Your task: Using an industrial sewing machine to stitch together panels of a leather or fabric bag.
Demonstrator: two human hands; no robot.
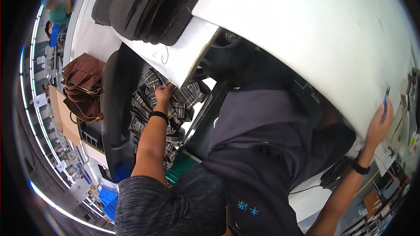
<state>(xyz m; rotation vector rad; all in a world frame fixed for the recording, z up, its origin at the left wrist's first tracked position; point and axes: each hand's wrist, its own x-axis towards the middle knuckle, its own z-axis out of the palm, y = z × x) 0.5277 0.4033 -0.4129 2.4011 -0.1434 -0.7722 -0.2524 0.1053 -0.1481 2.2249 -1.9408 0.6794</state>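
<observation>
My left hand (162, 96) reaches down at the left, its fingers pinched on the edge of a plaid cloth (151, 81). This cloth, checked in black, grey and cream, belongs to a bunched heap that hangs below the corner of the white table (288, 30). Far to the right, my right hand (379, 122) is closed around a small pair of thread snips (386, 100). Their dark pointed tips stick out past the fingers, and a bit of blue shows at the handle. Most of the handle is hidden in the palm.
Dark fabric pieces (153, 6) lie stacked on the table at the upper left. A loose thread (165, 55) rests near the table corner. Brown bags (83, 78) stand on a surface at the left. Dark cloth (262, 135) covers my lap. Another person (59, 13) is far off, upper left.
</observation>
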